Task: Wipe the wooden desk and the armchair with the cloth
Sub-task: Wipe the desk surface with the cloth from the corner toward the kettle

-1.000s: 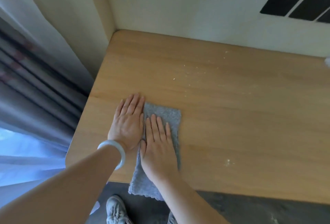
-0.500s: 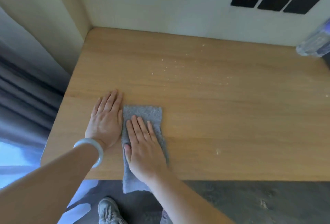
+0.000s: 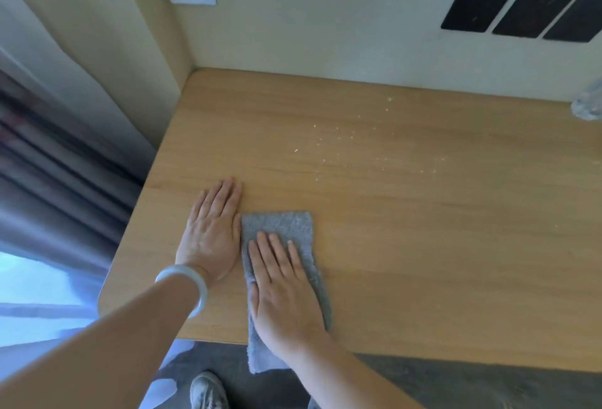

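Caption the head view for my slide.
Right hand presses grey cloth flat on the crumb-speckled wooden desk; left hand rests flat beside it.

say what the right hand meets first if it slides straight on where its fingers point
The right hand would likely leave the cloth at its far edge for bare desk, passing close beside the left hand.

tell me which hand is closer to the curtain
Left. The left hand lies flat on the wooden desk between the curtain and the cloth; the right hand presses on the cloth, farther from the curtain.
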Demonstrator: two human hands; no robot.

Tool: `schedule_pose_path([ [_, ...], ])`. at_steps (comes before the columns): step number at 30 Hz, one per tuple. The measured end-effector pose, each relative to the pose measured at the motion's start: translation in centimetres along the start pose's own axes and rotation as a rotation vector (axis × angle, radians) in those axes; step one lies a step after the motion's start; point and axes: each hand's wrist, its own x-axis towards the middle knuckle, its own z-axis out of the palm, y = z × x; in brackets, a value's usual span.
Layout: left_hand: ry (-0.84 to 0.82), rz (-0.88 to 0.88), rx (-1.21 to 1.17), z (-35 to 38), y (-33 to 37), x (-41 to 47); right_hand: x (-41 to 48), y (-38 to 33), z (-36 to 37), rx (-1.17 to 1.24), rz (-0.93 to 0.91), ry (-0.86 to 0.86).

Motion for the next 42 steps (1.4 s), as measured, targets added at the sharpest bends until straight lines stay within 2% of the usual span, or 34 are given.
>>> schedule_pose_path([
  [2, 0.007, 0.001, -0.020, -0.1, -0.1, 0.0, 1.9, 3.3, -1.3, -0.021, -0.149, -0.019],
  [3, 0.014, -0.005, -0.036, -0.1, -0.1, 0.0, 2.9, 6.0, -2.0, -0.052, -0.139, -0.024],
  [4, 0.019, -0.010, -0.045, -0.2, -0.1, 0.0, 4.2, 9.1, -2.8, -0.089, -0.048, -0.030],
  [6, 0.026, -0.018, -0.055, -0.1, 0.0, 0.0, 6.2, 14.6, -4.5, -0.138, 0.301, -0.011],
  [8, 0.025, -0.015, -0.075, -0.2, 0.0, 0.0, 6.8, 14.8, -4.8, -0.105, 0.549, 0.007],
  [9, 0.021, -0.017, -0.082, -0.3, 0.0, 0.0, 6.5, 12.6, -4.0, -0.081, 0.552, 0.042],
  [10, 0.019, -0.020, -0.080, -0.4, 0.0, 0.0, 5.6, 9.5, -2.9, -0.053, 0.477, 0.080],
  [13, 0.011, -0.026, -0.063, -0.3, 0.0, 0.1, 3.6, 1.4, -0.2, 0.024, 0.070, 0.021],
  [15, 0.001, -0.030, -0.042, 0.0, -0.2, 0.1, 5.3, 0.7, -0.3, 0.021, -0.079, -0.009],
  [17, 0.000, -0.037, -0.052, -0.2, -0.2, 0.2, 8.2, 3.3, -1.3, -0.022, -0.121, -0.016],
  [19, 0.003, -0.041, -0.085, -0.6, -0.1, 0.2, 10.4, 6.8, -2.2, -0.060, 0.000, -0.027],
  [22, -0.007, -0.029, -0.080, -0.7, 0.1, 0.0, 9.9, 11.0, -3.0, -0.085, 0.360, -0.004],
  [24, -0.036, -0.038, -0.074, -1.0, 0.1, 0.2, 8.5, 11.6, -3.3, -0.103, 0.529, 0.003],
  [29, -0.094, 0.097, -0.044, -2.1, -0.6, 5.9, 8.6, 10.9, -3.9, -0.113, 0.628, -0.071],
  [31, -0.105, 0.154, 0.035, -2.1, -0.8, 10.4, 8.8, 11.0, -4.1, -0.137, 0.633, -0.124],
  [34, -0.142, 0.134, 0.076, -1.5, -0.5, 15.2, 8.7, 11.2, -4.2, -0.145, 0.595, -0.144],
  [39, -0.084, 0.107, 0.035, 0.1, -0.7, 16.4, 9.4, 8.4, -3.9, -0.099, 0.332, -0.154],
  [42, -0.104, 0.126, -0.006, 0.2, -0.9, 16.5, 12.9, 7.7, -3.0, -0.048, 0.120, -0.144],
])
